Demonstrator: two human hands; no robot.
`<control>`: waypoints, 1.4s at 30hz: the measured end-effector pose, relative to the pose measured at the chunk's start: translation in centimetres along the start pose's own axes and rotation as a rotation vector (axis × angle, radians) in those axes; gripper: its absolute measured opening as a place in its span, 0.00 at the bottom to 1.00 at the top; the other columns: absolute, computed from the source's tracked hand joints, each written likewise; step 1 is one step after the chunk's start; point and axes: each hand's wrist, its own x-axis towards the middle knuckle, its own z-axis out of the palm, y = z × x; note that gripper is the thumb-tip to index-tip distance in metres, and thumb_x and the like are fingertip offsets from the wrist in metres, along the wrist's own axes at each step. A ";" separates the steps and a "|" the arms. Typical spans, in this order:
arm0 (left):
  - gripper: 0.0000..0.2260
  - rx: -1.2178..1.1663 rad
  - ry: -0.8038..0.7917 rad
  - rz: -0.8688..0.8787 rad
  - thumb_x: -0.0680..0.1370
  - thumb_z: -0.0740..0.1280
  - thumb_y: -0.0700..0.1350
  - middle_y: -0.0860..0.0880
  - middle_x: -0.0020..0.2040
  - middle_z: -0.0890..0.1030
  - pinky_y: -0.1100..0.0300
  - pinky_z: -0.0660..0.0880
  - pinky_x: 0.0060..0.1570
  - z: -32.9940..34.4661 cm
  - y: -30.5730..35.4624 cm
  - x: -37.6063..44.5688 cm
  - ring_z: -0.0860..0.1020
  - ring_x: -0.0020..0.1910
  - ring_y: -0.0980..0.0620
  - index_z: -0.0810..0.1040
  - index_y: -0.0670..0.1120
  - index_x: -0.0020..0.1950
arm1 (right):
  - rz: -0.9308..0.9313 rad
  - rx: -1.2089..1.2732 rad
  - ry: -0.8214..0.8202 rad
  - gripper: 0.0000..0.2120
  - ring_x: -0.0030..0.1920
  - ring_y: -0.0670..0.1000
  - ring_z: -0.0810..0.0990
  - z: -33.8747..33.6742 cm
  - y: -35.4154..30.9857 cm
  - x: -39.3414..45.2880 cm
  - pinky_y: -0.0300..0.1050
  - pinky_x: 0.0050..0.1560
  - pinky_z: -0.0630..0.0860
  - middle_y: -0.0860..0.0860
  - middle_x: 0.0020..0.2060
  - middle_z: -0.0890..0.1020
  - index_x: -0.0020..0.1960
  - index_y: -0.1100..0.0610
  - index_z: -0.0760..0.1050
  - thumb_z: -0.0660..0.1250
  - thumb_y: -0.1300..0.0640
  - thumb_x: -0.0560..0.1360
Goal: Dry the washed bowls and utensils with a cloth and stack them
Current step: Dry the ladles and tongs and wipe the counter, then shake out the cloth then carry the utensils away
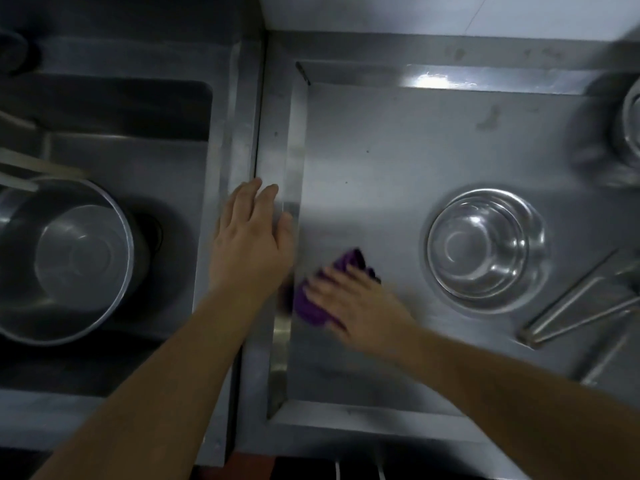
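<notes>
Purple cloth [311,299] under right hand [356,306] | left hand [251,240] flat, rim

place: kitchen wash-up station | surfaces: stainless steel sink basin [121,150] on the left, recessed steel drainboard [381,150] on the right, white wall [450,15] behind | contents: large steel pot [65,258] in the sink, steel bowl [485,247] and metal utensils [581,306] on the drainboard | light: dim
</notes>
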 end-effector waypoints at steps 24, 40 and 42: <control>0.23 0.133 -0.182 0.147 0.86 0.59 0.52 0.45 0.79 0.69 0.46 0.64 0.76 0.8 -1.6 -12.5 0.66 0.78 0.44 0.69 0.46 0.79 | 0.445 0.171 0.054 0.34 0.82 0.58 0.61 4.5 -9.2 -10.3 0.61 0.82 0.57 0.50 0.83 0.64 0.84 0.53 0.60 0.64 0.44 0.82; 0.23 0.185 -0.292 0.214 0.86 0.57 0.54 0.49 0.79 0.67 0.49 0.67 0.75 2.5 4.4 -25.3 0.67 0.78 0.48 0.66 0.50 0.81 | 0.645 0.522 -0.077 0.21 0.53 0.57 0.84 -0.2 -11.4 -20.6 0.49 0.49 0.77 0.51 0.54 0.84 0.66 0.47 0.69 0.67 0.49 0.74; 0.23 0.158 -0.285 0.226 0.86 0.58 0.54 0.49 0.79 0.69 0.51 0.67 0.75 2.4 6.5 -26.9 0.68 0.77 0.49 0.67 0.50 0.81 | 0.869 0.840 0.025 0.19 0.43 0.51 0.83 -1.9 -10.9 -22.3 0.45 0.40 0.74 0.49 0.46 0.83 0.58 0.46 0.71 0.70 0.46 0.69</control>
